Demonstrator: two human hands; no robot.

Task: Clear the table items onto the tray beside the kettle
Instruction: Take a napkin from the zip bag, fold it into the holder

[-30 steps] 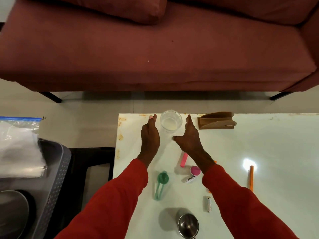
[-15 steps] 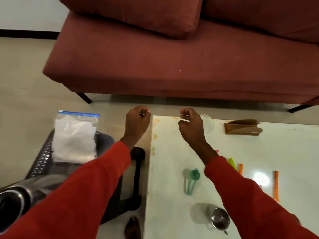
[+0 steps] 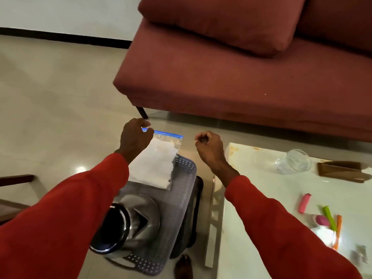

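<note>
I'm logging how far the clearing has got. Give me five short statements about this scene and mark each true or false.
1. The kettle stands on the grey tray. True.
2. The glass bowl is already on the tray. False: it sits on the white table.
3. The zip bag lies on the tray, beyond the kettle. True.
4. The pink stick lies on the sofa. False: it lies on the table.
5. The left hand and right hand both have curled fingers. True.

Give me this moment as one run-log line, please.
left hand: fingers curled, above bag | right hand: fist, beside table | glass: on table
</note>
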